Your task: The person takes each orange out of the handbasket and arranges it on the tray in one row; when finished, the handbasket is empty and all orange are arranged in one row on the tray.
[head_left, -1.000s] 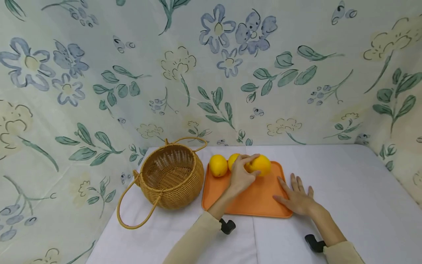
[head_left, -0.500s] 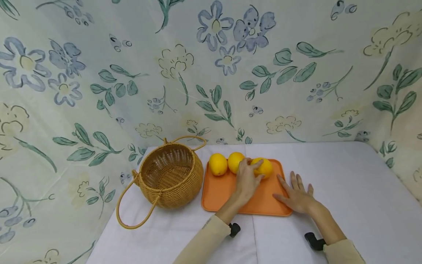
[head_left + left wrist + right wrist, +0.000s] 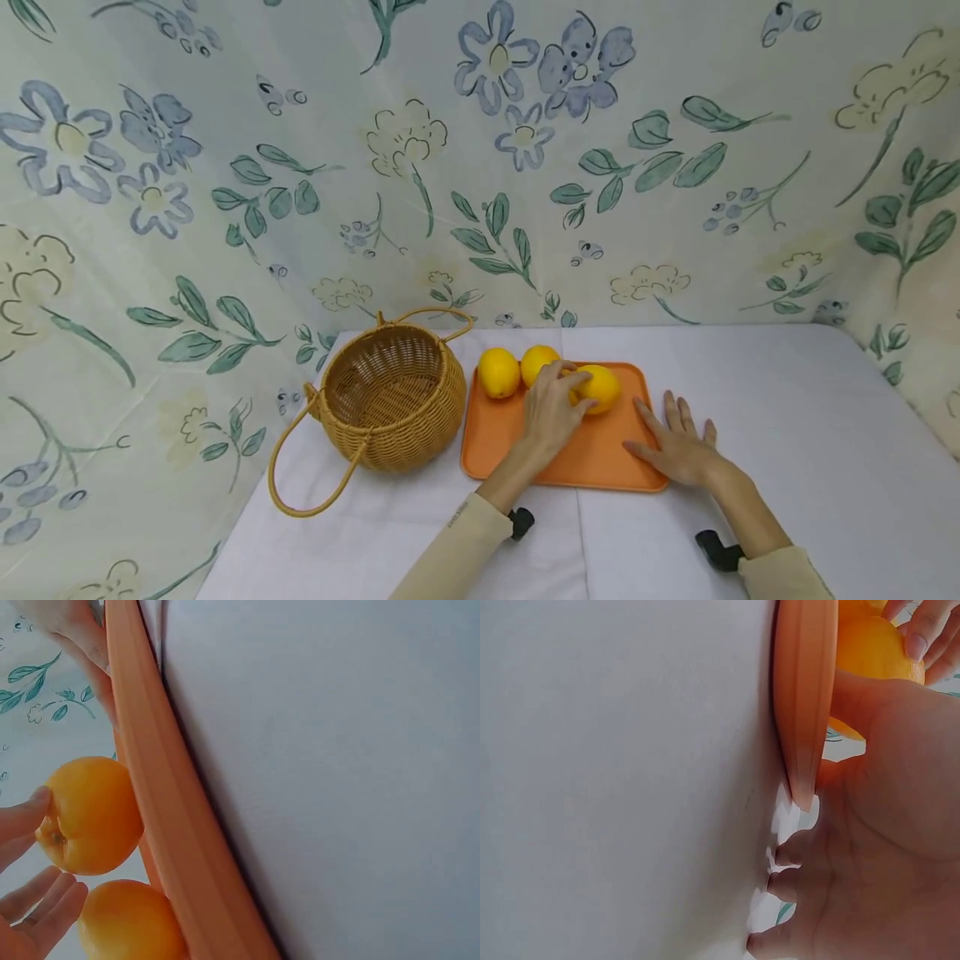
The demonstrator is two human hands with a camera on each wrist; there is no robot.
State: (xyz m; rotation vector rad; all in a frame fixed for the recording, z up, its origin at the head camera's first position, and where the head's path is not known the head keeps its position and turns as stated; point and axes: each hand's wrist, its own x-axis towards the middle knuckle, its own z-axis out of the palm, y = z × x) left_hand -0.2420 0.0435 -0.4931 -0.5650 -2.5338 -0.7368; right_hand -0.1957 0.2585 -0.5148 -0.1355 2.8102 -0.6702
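Note:
My left hand (image 3: 553,408) is over the orange tray (image 3: 491,442), at the left end of the rightmost yellow lemon (image 3: 604,388). In the left wrist view, one fingertip overlaps that lemon (image 3: 94,817) on its upper side, while the other fingers lie loosely just below it, beside another lemon (image 3: 131,926). The left hand partly hides a middle lemon (image 3: 538,362); a third lemon (image 3: 498,372) lies at the tray's back left. My right hand (image 3: 681,446) rests with spread fingers at the tray's right edge, its thumb side over the rim.
A wicker basket (image 3: 420,425) stands left of the tray, its handles folded out to the sides and its opening facing up. White cloth (image 3: 810,408) covers the table. A flower-printed curtain (image 3: 420,233) hangs behind and at the sides.
The rightmost lemon has shifted slightly toward me on the tray. My left hand moved right with it, then drew back a little to the left. The right hand stays at the tray's edge.

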